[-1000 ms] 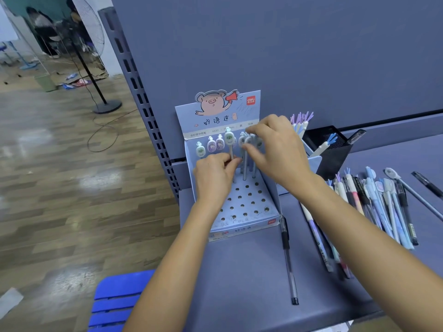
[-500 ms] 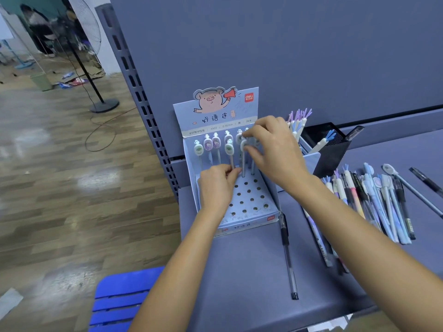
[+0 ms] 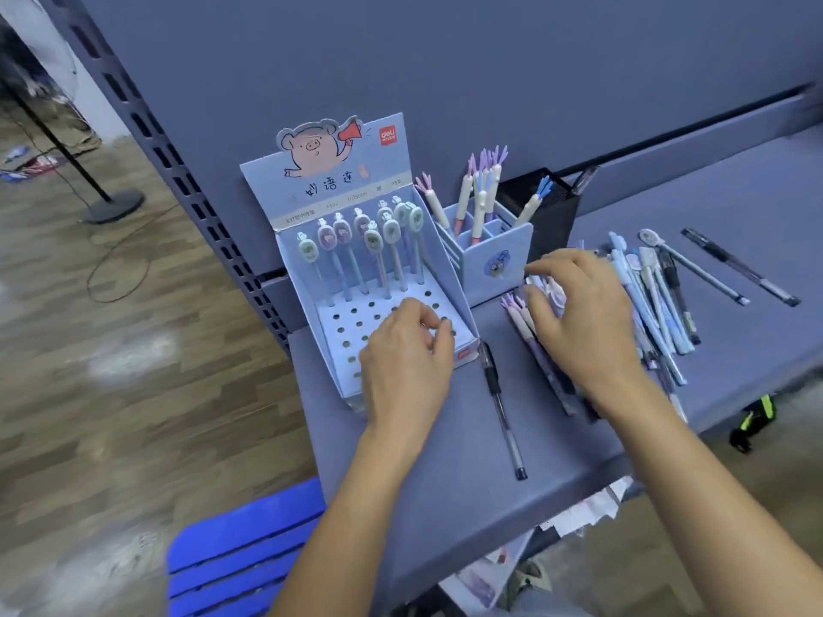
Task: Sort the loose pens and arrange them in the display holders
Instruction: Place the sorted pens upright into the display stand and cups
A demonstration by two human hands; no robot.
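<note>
Right hand [image 3: 579, 318] off the display holder [image 3: 338, 189], now over the loose pens [image 3: 659, 300]; left hand [image 3: 407, 354] lower.

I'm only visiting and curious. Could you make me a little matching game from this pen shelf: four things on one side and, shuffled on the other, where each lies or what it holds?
Things
1. pig display box
2. small blue holder
3. black mesh cup
4. lone gel pen by the box

States
A. lies flat on the shelf
B. holds purple-pronged pens
C. oval-topped pens stand in its holes
D. a blue-pronged pen leans in it

Pairs: 1-C, 2-B, 3-D, 4-A
</note>
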